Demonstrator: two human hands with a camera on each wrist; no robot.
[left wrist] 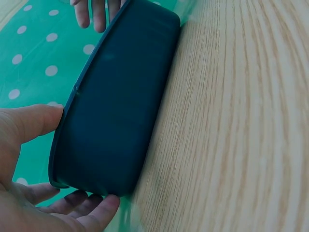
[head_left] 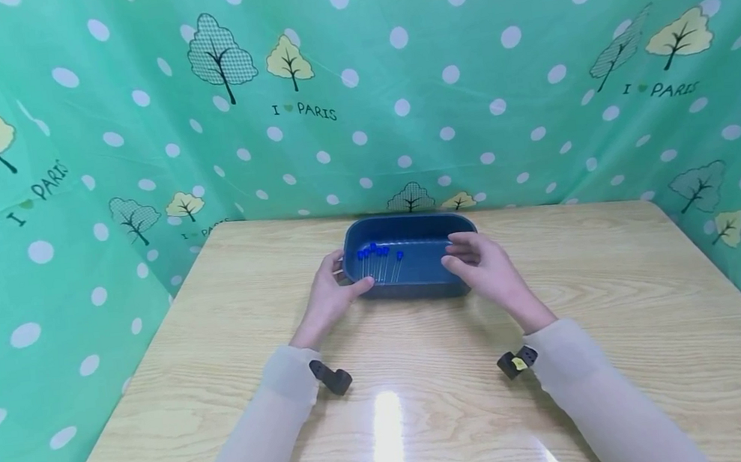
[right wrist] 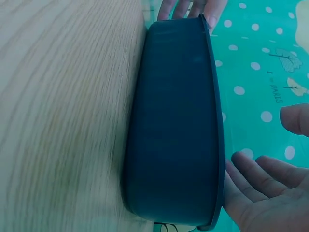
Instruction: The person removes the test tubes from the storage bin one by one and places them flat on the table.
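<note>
A dark blue oblong tub [head_left: 417,291] stands toward the back of the table. Inside its left part lie several thin, pale sticks with bright blue ends [head_left: 379,251]. My left hand [head_left: 332,295] holds the tub's left end, thumb at the front rim and fingers around the end wall, as the left wrist view shows on the tub's side [left wrist: 116,96]. My right hand [head_left: 493,272] is at the right end, its fingers loosely bent over the rim and the thumb apart from it. In the right wrist view that hand [right wrist: 270,198] holds nothing.
A wood-grain table [head_left: 444,419] lies under both forearms. Green dotted cloth [head_left: 397,93] hangs behind it and along both sides. Each wrist carries a small black camera, one on the left [head_left: 333,378] and one on the right [head_left: 516,362].
</note>
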